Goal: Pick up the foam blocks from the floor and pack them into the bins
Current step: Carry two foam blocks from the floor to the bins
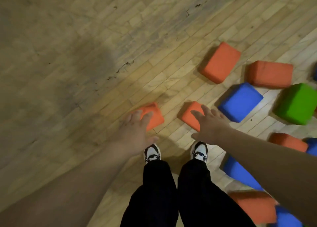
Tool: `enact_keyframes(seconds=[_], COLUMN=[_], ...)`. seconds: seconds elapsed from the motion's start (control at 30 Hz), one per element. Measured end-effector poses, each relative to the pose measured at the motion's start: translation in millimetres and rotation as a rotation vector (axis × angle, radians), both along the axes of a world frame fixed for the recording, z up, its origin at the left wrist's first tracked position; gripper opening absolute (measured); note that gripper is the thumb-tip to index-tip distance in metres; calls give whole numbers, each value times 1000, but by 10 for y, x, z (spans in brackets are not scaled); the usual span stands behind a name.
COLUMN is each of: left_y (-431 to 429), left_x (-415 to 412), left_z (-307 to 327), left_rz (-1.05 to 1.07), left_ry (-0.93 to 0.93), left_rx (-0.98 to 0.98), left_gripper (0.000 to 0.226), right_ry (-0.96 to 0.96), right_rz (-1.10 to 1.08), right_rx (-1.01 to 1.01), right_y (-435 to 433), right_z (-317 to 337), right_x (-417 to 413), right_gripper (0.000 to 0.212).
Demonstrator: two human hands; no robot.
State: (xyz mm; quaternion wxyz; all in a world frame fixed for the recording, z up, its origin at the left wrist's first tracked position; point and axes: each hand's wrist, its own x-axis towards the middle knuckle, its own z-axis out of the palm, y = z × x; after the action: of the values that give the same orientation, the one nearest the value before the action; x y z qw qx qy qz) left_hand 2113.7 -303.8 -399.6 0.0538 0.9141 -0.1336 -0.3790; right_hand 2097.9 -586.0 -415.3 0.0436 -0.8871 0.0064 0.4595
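Note:
Two small orange foam blocks lie on the wooden floor just ahead of my feet. My left hand (137, 132) reaches down over the left orange block (154, 116), fingers spread and straight, fingertips over its near edge. My right hand (209, 122) stretches over the right orange block (190, 114), fingers extended, covering its right side. Neither hand grips anything. Whether the fingertips touch the blocks is unclear. No bin is in view.
More foam blocks lie to the right: two larger orange blocks (220, 62) (271, 73), a blue cube (240, 101), a green cube (296, 103), and further orange and blue blocks near my right leg (250, 206). My shoes (152, 153) stand just behind the two small blocks.

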Motion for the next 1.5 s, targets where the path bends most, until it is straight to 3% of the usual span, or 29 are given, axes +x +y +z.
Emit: enact_keyframes(seconds=[0.17, 0.27, 0.37, 0.5, 0.63, 0.73, 0.83, 0.93, 1.07, 1.27, 1.43, 1.5], left_y=[-167, -286, -268, -221, -269, -303, -293, -287, -40, 548, 872, 868], left_x=[428, 559, 609, 644, 453, 134, -90, -242, -548, -1059, -1408, -1471], left_z=[-2003, -2977, -3631, -3762, -3560, -3451, -3370, -3188, -2554, -652, 1261, 1758], left_rz=[44, 52, 130, 300, 207, 71, 75, 50, 122, 382, 561, 586], left_ry=[54, 73, 61, 98, 122, 187, 248, 249, 187, 130, 18, -10], left_rx=[-38, -11, 71, 71, 46, -14, -121, -160, -36, -40, -34, -45], left_gripper=[105, 111, 128, 151, 123, 102, 93, 85, 83, 89, 87, 87], right_ry=[10, 13, 8, -44, -130, -167, -115, 3, -15, 14, -106, -134], right_rz=[75, 24, -85, -101, -199, -236, -193, -98, -15, 107, 301, 371], right_rx=[-93, -126, -73, -34, -35, -19, 98, 213, 97, 178, 195, 198], right_y=[-191, -262, -440, -575, -476, -517, -423, -126, 243, 717, 1079, 1165], right_z=[-2045, -2926, -3353, -3400, -3225, -3071, -2956, -2811, -2338, -378, 1691, 2206], right_x=[352, 309, 310, 288, 179, 58, -55, -170, -332, -458, -407, -367], right_gripper=[112, 123, 131, 144, 144, 129, 101, 87, 83, 86, 84, 85])
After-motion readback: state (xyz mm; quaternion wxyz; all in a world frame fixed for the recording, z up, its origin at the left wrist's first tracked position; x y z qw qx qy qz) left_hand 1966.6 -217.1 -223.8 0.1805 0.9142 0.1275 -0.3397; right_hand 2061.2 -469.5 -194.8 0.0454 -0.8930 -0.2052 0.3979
